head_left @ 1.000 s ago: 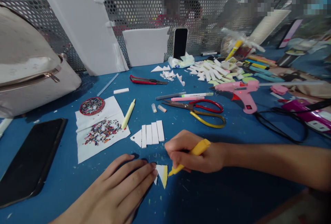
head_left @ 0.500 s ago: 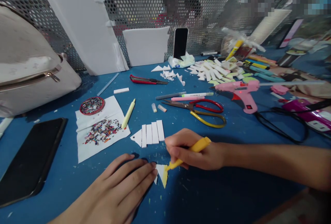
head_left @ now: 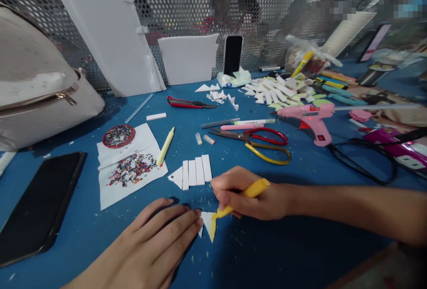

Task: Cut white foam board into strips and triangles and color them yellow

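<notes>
My right hand is closed around a yellow marker, its tip touching a small jagged white foam piece. Yellow colour covers the right edge of that piece, down to its point. My left hand lies flat with fingers stretched out, the fingertips pressing on the left part of the piece and hiding some of it. Just beyond the hands lies a fish-like row of white foam strips with a triangular head that has a small dark hole.
Scissors, markers, two caps and a red cutter knife lie farther back. Left are a phone, a paper sheet with beads and a pale yellow marker. A pink glue gun sits right.
My right hand and the yellow marker have shifted very slightly left. The left hand and the foam piece stay in place.
</notes>
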The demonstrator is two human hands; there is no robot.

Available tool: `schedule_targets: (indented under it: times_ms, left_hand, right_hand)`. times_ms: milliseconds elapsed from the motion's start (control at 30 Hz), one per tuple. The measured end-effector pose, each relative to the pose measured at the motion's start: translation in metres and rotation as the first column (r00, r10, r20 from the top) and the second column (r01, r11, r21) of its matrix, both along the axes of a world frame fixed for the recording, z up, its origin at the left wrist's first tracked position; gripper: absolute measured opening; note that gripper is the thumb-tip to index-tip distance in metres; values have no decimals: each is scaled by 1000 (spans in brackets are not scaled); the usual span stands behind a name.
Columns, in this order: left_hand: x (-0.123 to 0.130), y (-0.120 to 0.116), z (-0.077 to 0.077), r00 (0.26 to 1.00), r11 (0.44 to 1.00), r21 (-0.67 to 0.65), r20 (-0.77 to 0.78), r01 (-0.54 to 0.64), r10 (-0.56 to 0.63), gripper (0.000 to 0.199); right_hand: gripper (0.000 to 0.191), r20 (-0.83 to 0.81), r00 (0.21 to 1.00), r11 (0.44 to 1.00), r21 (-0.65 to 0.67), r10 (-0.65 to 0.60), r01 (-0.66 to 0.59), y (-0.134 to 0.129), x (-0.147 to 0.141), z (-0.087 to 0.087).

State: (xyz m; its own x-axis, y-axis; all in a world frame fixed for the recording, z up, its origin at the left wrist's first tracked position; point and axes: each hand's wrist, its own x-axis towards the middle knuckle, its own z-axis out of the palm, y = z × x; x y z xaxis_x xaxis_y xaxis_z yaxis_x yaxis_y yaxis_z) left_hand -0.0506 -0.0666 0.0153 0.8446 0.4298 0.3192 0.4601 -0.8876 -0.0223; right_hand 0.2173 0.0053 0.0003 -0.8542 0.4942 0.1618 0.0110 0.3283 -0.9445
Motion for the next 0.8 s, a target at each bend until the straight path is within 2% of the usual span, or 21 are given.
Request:
schedule_targets:
  times_ms: [100, 200, 300, 433, 533, 633, 800]
  left_hand:
    - [0, 0, 0, 1000, 1000, -1, -9, -1, 1, 34]
    - [1, 0, 0, 1000, 1000, 0, -8, 0, 0, 35]
    - [1, 0, -1, 1000, 1000, -10, -1, 1, -1, 33]
    - [2, 0, -3, 1000, 1000, -12, 13, 3, -2, 35]
    - [2, -1, -3, 1000, 1000, -17, 24, 0, 0, 36]
    - [2, -1, -2, 999, 1000, -13, 32, -19, 19, 36]
    - [-1, -2, -1, 1000, 1000, -12, -11, -3, 3, 34]
  right_hand:
    - [34, 3, 999, 998, 37, 45, -45, 0, 0, 1]
    - [32, 6, 1000, 999, 52, 13, -13, 1, 0, 2]
    - [33, 17, 999, 995, 86, 49, -51, 1, -1, 3]
    - [32, 11, 1000, 994, 103, 21, -22, 1, -1, 3]
    - [34, 25, 998, 989, 132, 62, -65, 1, -1, 3]
    - [30, 5, 1000, 994, 105, 23, -24, 0, -2, 3]
    - [33, 33, 997, 985, 159, 69, -73, 0, -2, 3]
